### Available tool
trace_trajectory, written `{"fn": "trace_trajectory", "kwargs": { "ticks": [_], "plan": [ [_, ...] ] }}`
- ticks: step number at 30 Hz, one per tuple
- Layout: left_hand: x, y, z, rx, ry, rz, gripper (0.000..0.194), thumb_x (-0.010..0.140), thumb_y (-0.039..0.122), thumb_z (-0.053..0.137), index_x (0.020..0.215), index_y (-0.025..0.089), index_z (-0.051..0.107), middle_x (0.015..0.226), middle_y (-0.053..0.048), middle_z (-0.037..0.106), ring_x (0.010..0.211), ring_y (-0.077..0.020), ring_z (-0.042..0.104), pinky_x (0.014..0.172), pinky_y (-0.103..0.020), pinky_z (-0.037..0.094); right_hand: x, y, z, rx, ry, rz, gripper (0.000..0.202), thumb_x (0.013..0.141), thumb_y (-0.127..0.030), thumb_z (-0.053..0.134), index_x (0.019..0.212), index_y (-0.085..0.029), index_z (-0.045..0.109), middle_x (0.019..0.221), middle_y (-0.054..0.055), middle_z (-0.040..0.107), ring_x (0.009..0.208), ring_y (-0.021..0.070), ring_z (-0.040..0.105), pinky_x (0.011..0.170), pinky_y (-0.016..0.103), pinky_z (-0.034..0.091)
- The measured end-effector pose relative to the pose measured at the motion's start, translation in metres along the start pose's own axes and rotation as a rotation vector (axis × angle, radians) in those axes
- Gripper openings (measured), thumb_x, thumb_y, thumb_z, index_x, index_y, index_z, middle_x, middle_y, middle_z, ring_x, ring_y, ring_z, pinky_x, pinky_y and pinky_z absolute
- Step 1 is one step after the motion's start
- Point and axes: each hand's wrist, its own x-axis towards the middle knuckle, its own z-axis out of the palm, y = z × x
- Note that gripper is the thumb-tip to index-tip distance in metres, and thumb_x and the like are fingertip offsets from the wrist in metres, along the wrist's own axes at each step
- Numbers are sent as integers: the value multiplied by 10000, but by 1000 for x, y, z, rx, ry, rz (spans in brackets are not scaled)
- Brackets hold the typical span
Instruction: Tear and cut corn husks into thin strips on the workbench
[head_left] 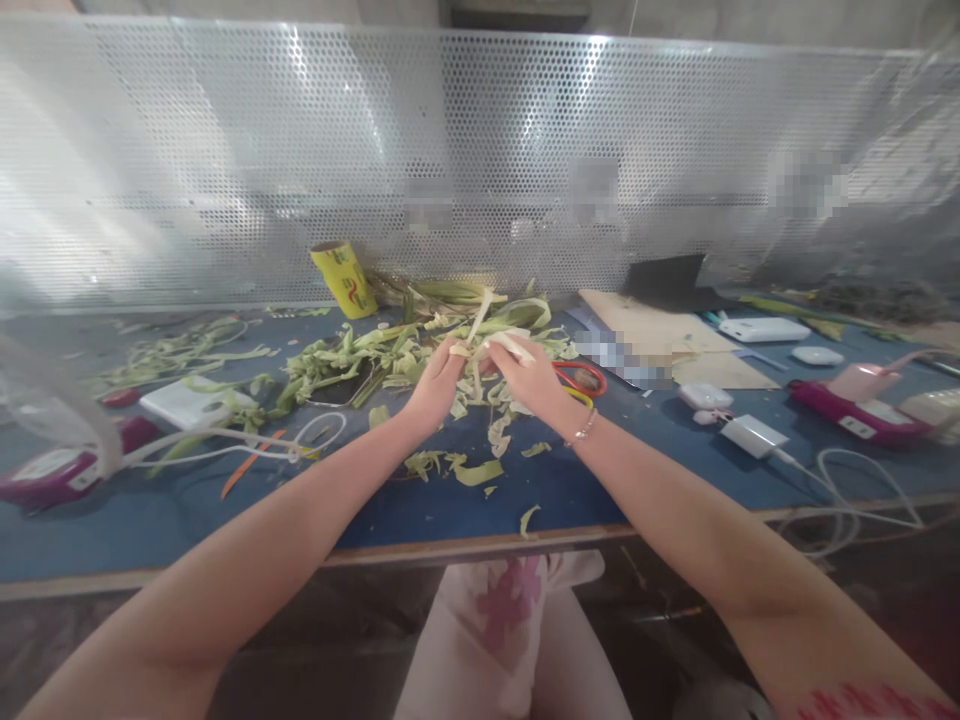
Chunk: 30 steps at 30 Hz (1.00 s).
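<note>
My left hand (441, 375) and my right hand (517, 368) are close together above the middle of the blue table, fingers closed in a pinch. Between them is a pale, husk-like leaf strip (480, 318), one end pointing up and away. A whitish rolled piece (514, 347) lies along the right hand's fingers. Exactly how the fingertips grip is partly hidden. Around and behind the hands spreads a heap of green knotted leaf strips (330, 360). Loose scraps (478, 472) lie nearer the front edge. Red-handled scissors (592, 374) rest beside my right hand.
A yellow tube (345, 280) stands tilted before the perforated metal screen (375, 150). Left are a white box (196, 402), a magenta power strip (56, 475) and cables. Right are cardboard (637, 318), a white charger (754, 436), a cable and another magenta strip (862, 412).
</note>
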Motion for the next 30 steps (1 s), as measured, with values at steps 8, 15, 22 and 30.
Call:
{"fn": "trace_trajectory", "kwargs": {
  "ticks": [8,15,22,30],
  "plan": [
    [-3,10,1,94,-45,59,344,844,497,407,687,191,417,640,25,398,637,-115,395,644,-249,357,5,-1,0,40,17,176,280,829,-419,530,675,-185,529,599,32,642,554,151,610,593,283,504],
    [-4,8,0,166,-60,93,350,857,509,378,703,197,411,650,25,377,622,-115,376,607,-244,347,4,5,-3,-145,-23,126,348,856,-408,485,612,-172,563,611,33,651,582,141,615,609,256,463],
    [-3,5,-3,328,-94,176,248,879,383,382,730,193,438,637,31,391,608,-108,377,586,-239,318,3,4,-6,-270,-29,116,426,858,-429,459,536,-167,553,529,16,612,517,116,565,564,225,405],
    [-3,3,0,299,-32,117,197,872,362,394,855,192,493,686,19,465,608,-110,406,583,-242,334,3,0,-6,-243,-53,182,466,832,-469,472,481,-165,511,475,5,572,452,84,495,498,202,352]
  ]
}}
